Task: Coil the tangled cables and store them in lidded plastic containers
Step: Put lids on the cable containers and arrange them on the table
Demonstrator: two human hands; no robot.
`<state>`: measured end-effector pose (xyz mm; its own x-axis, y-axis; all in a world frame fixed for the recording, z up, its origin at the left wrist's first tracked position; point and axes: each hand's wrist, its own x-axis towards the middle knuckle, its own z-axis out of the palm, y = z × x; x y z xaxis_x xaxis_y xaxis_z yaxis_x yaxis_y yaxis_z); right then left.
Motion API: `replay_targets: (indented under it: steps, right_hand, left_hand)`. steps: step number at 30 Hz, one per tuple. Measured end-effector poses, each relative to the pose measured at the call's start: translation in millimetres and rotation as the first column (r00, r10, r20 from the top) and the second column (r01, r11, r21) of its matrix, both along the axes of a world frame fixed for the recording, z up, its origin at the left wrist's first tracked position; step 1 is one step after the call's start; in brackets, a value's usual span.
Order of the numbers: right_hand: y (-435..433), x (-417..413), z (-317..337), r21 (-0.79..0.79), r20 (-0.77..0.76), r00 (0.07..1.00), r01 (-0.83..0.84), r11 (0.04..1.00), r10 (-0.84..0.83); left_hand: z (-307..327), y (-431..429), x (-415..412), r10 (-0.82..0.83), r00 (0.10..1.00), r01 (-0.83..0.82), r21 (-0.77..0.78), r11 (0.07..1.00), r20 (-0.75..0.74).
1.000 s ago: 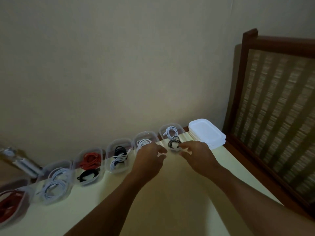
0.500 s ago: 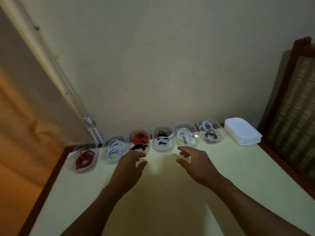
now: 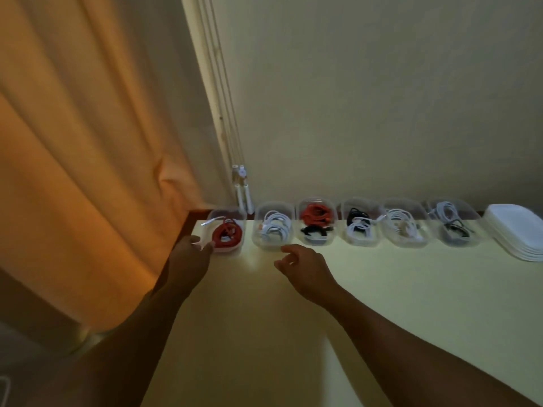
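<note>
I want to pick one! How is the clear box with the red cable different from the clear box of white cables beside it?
The clear plastic box holding a red coiled cable sits at the row's left end; the clear plastic box of white cables is second. The left hand touches the red one's corner; the right hand hovers near the white one, not touching. Both are lidless.

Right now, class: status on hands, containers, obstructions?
Left hand at leftmost container, grip unclear; right hand empty, fingers loose. Six containers filled, unlidded. Lids stacked right; nothing blocking.
</note>
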<state>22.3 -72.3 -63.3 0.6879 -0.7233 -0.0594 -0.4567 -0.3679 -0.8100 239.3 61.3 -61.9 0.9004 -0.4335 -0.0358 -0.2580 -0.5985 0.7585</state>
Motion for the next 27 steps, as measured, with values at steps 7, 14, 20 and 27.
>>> replay_targets:
  steps: [7,14,20,27]
  right_hand:
    - [17,101,-18,0.292,0.042,0.987,0.138,0.946,-0.157]
    - [30,131,-38,0.274,0.044,0.967,0.231,0.934,-0.252]
    - [61,91,-15,0.293,-0.025,0.964,0.261,0.92,-0.266]
    - [97,6,-6,0.3,-0.063,0.971,0.239,0.924,-0.231]
  left_hand:
    - [-12,-8,30,-0.01,0.955,-0.059,-0.222,0.973,-0.298]
    - [-26,12,27,0.004,0.917,-0.121,-0.269,0.956,-0.399]
    - [-19,43,-9,0.006,0.881,-0.134,-0.238,0.962,-0.474]
    - [-12,84,-84,-0.034,0.914,-0.044,-0.18,0.983,-0.404]
